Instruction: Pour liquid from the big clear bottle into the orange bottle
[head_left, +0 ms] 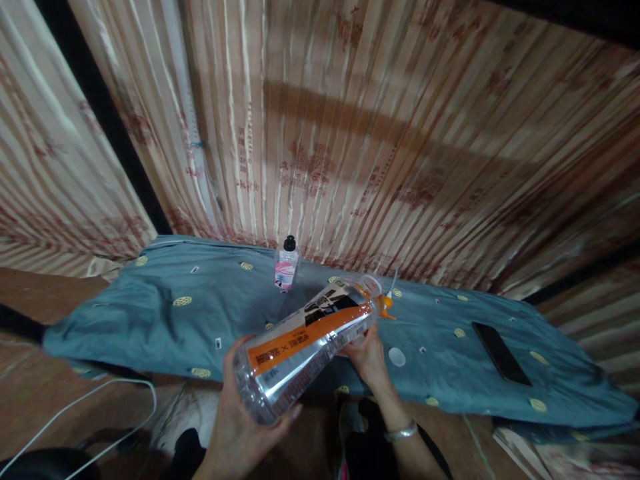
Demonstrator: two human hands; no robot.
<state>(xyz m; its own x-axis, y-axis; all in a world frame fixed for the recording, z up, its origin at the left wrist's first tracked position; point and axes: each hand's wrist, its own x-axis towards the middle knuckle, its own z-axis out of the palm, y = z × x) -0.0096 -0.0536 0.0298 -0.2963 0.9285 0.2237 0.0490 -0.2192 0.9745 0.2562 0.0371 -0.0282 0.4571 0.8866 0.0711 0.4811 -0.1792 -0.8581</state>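
A large clear bottle [310, 350] with an orange and silver label is held tilted over the bed, its base towards me and its neck to the upper right. My left hand [245, 410] wraps round the base end. Close to the neck, my right hand [369, 357] grips the bottle from below, with its fingertips partly hidden behind it. An orange part [387, 305] with a thin whitish piece shows at the neck; its exact shape is unclear. Beyond the bottle, a small clear bottle [286, 267] with a black cap and pink label stands upright.
A teal patterned sheet [165, 313] covers the long padded surface. To the right lies a dark phone [501, 353], and a white disc [397, 357] is near my right wrist. Pleated curtains [310, 133] hang behind. A white cable [113, 381] loops at the lower left.
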